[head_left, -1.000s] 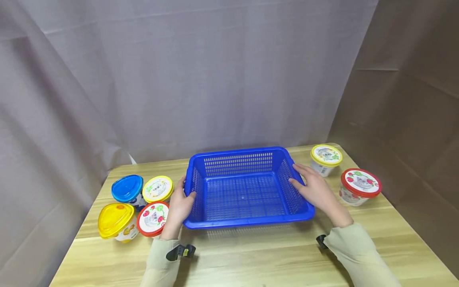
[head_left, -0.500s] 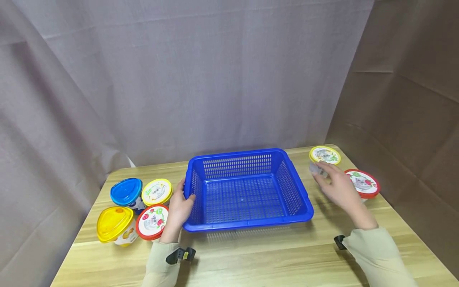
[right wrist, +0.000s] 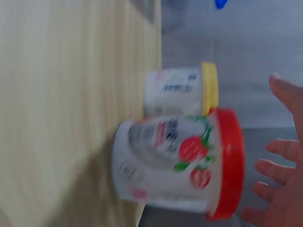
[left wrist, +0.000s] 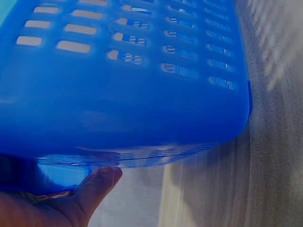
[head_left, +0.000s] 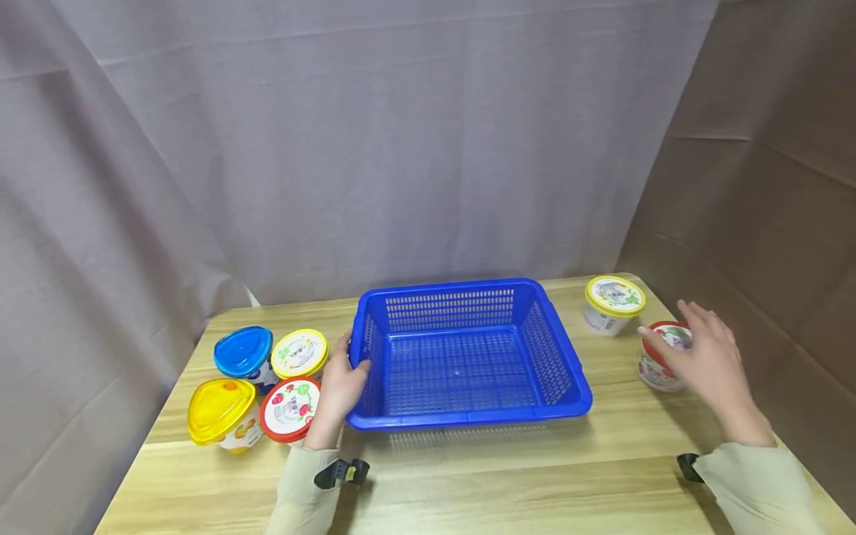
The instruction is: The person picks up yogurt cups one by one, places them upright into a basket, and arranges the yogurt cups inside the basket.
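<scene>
A blue plastic basket (head_left: pixel 468 419) with slotted walls stands mid-table in the head view. My left hand (head_left: pixel 339 388) grips its left rim, the thumb over the inner side and the fingers outside. In the left wrist view, the thumb (left wrist: pixel 97 189) shows close against the basket's wall (left wrist: pixel 118 104). My right hand (head_left: pixel 712 364) is spread beside a tub with a red lid (head_left: pixel 658 375) and strawberry pictures, partly covering it in the head view. The right wrist view has the fingers apart, facing that tub's red lid (right wrist: pixel 229 163), with a gap between.
A yellow-lidded tub (head_left: pixel 615 297) stands behind the red-lidded one at the right. Left of the basket are tubs with blue (head_left: pixel 244 351), yellow (head_left: pixel 221 409), round yellow-rimmed (head_left: pixel 299 354) and red (head_left: pixel 289 409) lids. Curtains (head_left: pixel 428 148) hang behind the wooden table (head_left: pixel 468 483).
My right hand has let go of the basket's right rim and moved right, past the yellow-lidded tub, to the red-lidded one. The left hand keeps its grip on the basket.
</scene>
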A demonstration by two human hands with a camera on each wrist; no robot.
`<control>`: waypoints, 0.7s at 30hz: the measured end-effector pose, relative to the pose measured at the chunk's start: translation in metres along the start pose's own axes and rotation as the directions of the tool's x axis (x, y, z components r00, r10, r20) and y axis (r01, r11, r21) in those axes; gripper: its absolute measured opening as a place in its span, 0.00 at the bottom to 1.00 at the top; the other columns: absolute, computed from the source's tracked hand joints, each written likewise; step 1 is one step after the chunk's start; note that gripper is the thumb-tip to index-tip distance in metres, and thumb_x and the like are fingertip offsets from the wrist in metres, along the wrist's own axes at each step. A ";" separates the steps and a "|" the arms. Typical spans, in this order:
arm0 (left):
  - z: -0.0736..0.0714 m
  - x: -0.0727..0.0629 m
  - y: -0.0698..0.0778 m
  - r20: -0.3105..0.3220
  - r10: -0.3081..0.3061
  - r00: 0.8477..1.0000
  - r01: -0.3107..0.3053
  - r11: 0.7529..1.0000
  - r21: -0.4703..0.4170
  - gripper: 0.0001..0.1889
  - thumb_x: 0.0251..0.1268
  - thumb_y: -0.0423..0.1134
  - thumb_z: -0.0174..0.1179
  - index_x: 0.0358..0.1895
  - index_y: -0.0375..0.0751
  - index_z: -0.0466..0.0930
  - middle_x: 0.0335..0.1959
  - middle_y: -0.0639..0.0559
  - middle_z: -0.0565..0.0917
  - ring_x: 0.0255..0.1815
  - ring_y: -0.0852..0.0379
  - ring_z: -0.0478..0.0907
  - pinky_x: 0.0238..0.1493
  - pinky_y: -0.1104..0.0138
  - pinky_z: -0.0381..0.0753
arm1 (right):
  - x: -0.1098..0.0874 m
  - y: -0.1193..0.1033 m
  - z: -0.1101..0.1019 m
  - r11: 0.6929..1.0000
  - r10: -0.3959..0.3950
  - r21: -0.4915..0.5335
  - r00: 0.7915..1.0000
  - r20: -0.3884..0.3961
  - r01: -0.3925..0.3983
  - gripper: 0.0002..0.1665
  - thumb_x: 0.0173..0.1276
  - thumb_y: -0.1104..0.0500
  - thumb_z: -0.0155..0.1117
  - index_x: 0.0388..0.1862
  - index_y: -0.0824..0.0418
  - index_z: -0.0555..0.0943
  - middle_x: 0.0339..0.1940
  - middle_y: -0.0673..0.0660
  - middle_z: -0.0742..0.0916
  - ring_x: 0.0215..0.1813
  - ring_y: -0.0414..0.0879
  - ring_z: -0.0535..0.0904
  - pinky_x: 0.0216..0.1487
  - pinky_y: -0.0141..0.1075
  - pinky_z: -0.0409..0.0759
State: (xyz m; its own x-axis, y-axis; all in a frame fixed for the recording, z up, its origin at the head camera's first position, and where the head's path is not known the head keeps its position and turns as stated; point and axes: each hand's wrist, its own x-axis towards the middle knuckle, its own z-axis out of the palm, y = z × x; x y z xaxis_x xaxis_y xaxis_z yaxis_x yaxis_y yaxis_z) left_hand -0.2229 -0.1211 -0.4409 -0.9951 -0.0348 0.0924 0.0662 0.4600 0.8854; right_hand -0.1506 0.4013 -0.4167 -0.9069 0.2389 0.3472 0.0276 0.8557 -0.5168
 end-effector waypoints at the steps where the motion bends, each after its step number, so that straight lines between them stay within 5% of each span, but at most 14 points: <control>1: 0.000 0.000 0.000 -0.001 0.002 1.000 -0.002 1.000 0.001 0.36 0.65 0.27 0.56 0.77 0.29 0.56 0.68 0.25 0.70 0.67 0.32 0.70 0.67 0.42 0.69 | -0.001 0.004 0.000 1.000 0.016 0.003 1.000 0.011 -0.016 0.56 0.69 0.40 0.65 0.79 0.72 0.53 0.78 0.77 0.57 0.77 0.78 0.44 0.66 0.77 0.45; 12: 0.000 0.002 -0.001 -0.011 0.023 1.000 -0.023 1.000 0.011 0.35 0.65 0.26 0.57 0.76 0.28 0.58 0.67 0.24 0.71 0.66 0.31 0.71 0.67 0.42 0.69 | -0.010 0.033 0.005 0.995 0.103 -0.020 0.993 0.050 -0.102 0.68 0.64 0.36 0.69 0.79 0.75 0.41 0.77 0.81 0.49 0.74 0.82 0.41 0.63 0.78 0.48; 21: 0.000 0.002 -0.002 -0.013 0.025 1.000 -0.025 1.000 0.002 0.35 0.65 0.26 0.57 0.76 0.29 0.58 0.67 0.25 0.71 0.66 0.32 0.71 0.67 0.43 0.70 | -0.015 0.045 0.013 0.990 0.132 0.033 0.989 0.070 -0.135 0.70 0.64 0.37 0.69 0.79 0.76 0.38 0.78 0.81 0.44 0.76 0.80 0.34 0.67 0.77 0.39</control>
State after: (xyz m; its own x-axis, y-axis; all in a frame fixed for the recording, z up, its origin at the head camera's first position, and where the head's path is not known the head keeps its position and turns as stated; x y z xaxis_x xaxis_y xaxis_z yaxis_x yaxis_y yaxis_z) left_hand -0.2247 -0.1219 -0.4430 -0.9921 -0.0351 0.1204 0.0907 0.4627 0.8819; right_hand -0.1417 0.4300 -0.4551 -0.9224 0.3175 0.2200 0.1361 0.8002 -0.5841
